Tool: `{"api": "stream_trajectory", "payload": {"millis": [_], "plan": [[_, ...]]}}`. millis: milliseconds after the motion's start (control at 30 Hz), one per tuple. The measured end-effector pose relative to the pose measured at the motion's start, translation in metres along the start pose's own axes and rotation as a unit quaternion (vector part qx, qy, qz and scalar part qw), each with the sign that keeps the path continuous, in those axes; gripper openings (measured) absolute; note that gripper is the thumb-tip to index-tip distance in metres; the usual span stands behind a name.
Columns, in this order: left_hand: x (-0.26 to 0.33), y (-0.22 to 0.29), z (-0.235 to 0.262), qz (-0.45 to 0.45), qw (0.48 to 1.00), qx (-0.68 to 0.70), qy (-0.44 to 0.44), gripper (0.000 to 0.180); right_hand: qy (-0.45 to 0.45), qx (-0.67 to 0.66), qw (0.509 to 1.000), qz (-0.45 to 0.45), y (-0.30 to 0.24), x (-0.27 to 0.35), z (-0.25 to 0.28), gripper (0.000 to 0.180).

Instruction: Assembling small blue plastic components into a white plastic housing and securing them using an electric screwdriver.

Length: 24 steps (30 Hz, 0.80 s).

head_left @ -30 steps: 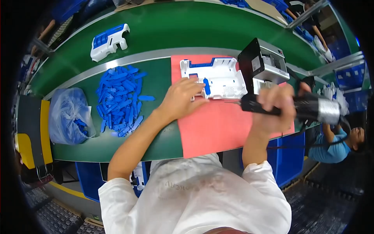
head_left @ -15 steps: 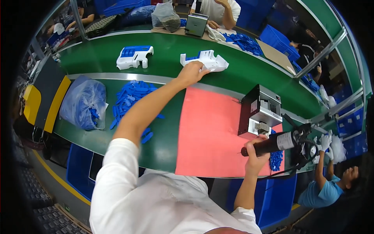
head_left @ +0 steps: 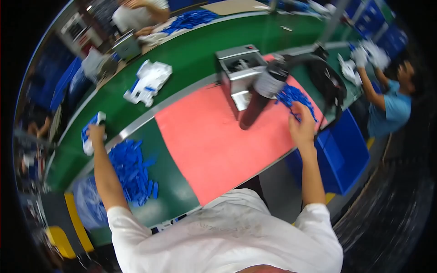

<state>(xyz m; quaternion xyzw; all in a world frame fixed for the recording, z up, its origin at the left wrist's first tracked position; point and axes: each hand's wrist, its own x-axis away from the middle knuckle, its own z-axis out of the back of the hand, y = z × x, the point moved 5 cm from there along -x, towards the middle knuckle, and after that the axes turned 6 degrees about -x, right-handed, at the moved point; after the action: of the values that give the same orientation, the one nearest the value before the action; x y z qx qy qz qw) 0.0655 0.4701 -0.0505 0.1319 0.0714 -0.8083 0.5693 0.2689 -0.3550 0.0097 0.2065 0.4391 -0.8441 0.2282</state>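
At the far left of the green belt, my left hand point(head_left: 96, 133) is closed on the edge of a white plastic housing point(head_left: 87, 144) with a blue panel. A second white housing point(head_left: 148, 82) lies on the belt farther right, apart from both hands. My right hand point(head_left: 303, 126) is beside a pile of small blue parts point(head_left: 291, 96), fingers curved and apart; no held thing shows. Left of it, a black powered screwdriver point(head_left: 256, 105) with a pale label tilts over the pink mat point(head_left: 205, 141), out of my grip.
A metal boxy device point(head_left: 241, 68) stands at the mat's far edge. Blue strips point(head_left: 132, 170) lie heaped near my left forearm, by a clear bag point(head_left: 88, 200). A blue bin point(head_left: 343, 154) stands below the table at right. Co-workers are across the belt and at right.
My view has turned right. My left hand has gone from the right-hand housing to the left-hand one. My right hand has let go of the screwdriver and moved beside the small blue parts.
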Motion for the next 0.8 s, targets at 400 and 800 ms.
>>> {"api": "stream_trajectory", "payload": {"millis": [400,800], "plan": [[0.033,0.025,0.025,-0.051,0.979,-0.187,0.068,0.023,-0.097,0.163,0.982,0.013,0.034,-0.025,-0.036,0.017],[-0.061,-0.166,0.162,-0.081,0.982,0.165,-0.054,0.028,-0.172,0.184,0.968,0.008,0.041,-0.062,-0.063,0.014]]}}
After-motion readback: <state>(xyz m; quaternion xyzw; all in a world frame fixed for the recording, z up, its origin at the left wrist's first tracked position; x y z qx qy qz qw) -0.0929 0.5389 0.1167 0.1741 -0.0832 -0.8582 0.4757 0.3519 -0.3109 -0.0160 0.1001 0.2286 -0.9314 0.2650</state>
